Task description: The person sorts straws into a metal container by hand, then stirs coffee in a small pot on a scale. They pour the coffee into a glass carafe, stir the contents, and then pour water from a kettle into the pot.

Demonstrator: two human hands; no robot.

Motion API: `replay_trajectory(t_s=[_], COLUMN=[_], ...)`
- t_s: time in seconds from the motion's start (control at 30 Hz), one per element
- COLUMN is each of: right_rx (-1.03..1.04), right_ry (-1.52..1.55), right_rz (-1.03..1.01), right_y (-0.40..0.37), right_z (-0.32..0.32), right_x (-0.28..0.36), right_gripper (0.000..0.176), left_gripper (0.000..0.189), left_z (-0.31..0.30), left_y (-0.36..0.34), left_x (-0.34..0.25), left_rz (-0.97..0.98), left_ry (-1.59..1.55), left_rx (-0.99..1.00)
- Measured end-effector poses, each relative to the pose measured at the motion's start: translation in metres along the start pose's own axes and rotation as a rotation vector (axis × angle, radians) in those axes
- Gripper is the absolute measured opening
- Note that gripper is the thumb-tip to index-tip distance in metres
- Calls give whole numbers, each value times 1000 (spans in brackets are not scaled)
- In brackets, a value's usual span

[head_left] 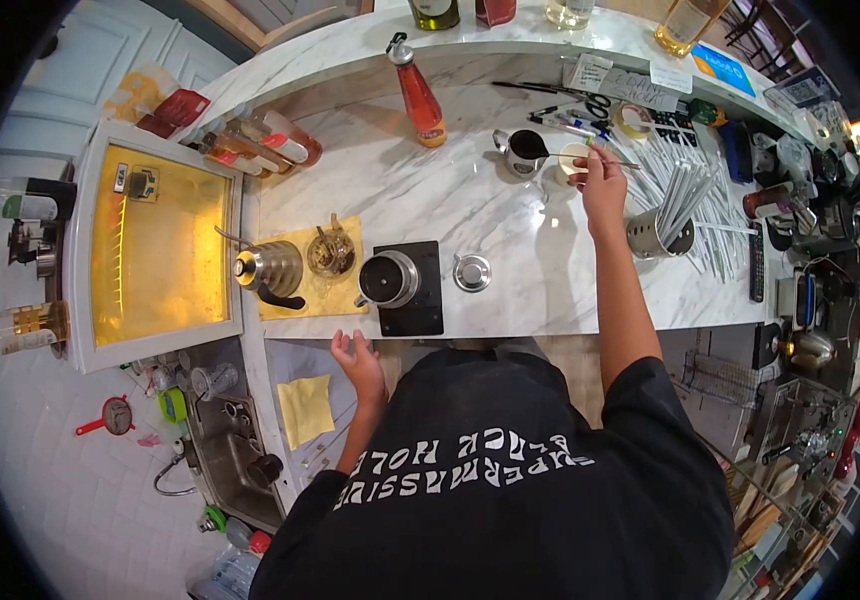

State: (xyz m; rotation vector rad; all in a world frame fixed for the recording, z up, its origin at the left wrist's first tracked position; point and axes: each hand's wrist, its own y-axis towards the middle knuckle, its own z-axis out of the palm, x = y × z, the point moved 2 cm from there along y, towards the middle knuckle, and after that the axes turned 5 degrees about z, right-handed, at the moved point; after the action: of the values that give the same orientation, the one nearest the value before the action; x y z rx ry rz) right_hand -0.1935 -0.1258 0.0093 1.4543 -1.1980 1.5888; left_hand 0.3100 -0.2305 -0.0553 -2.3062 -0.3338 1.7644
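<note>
My right hand (602, 182) pinches the thin metal handle of a spoon (562, 155), stretched out over the counter. The spoon's far end reaches the rim of a small steel pitcher (524, 165) with dark contents. Just under the handle, partly behind my fingers, stands a small pale cup (570, 172). My left hand (358, 366) is empty, fingers apart, at the counter's front edge. Beyond it a steel pot (412, 282) with dark contents sits on a black scale (412, 320), with a round metal lid (471, 272) to its right.
A gooseneck kettle (275, 268) and a glass pot (331, 252) stand on a yellow cloth (342, 306). A red bottle (418, 100) stands farther back. On the right, a metal holder (647, 238) has wrapped straws spread around it. At left is a sink (225, 450).
</note>
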Motion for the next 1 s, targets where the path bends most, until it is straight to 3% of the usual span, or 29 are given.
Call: replay_trajectory(t_s=[0.07,0.1,0.2,0.37,0.47,0.63,0.77,0.87,1.0], right_rx=[9,-20,-6,-116,-171,-256,-275,-295,-264], right_ry=[-128,-202,-478,-552,-346,33,310,397,424], right_rz=[-179,-242,-576,-771,-653,-304,-34,59,15], right_y=[11,-9,-25,-47,-49,-42,-42,-45,-64], right_z=[3,7,0,-12,-18,-29,-39,-45,-50], right_x=[-10,15,24,33,29,17,18,20,34], right_gripper=[30,26,23,11,13,31,35,36,37], left_gripper=[55,55,53,50,51,51,50,52,50], left_z=[1,3,7,19,28,34,33,32,34], left_y=[-10,-13,-25,-31,-36,-37,-36,-38,-42], left_x=[6,8,10,23,24,21,27,25,8], left_rz=[9,2,-32,-22,29,66,79,63,47], left_ry=[31,38,55,25,22,16,16,-1,-29], left_rx=[-41,-48,-57,-47,-80,-100,-125,-90,-82])
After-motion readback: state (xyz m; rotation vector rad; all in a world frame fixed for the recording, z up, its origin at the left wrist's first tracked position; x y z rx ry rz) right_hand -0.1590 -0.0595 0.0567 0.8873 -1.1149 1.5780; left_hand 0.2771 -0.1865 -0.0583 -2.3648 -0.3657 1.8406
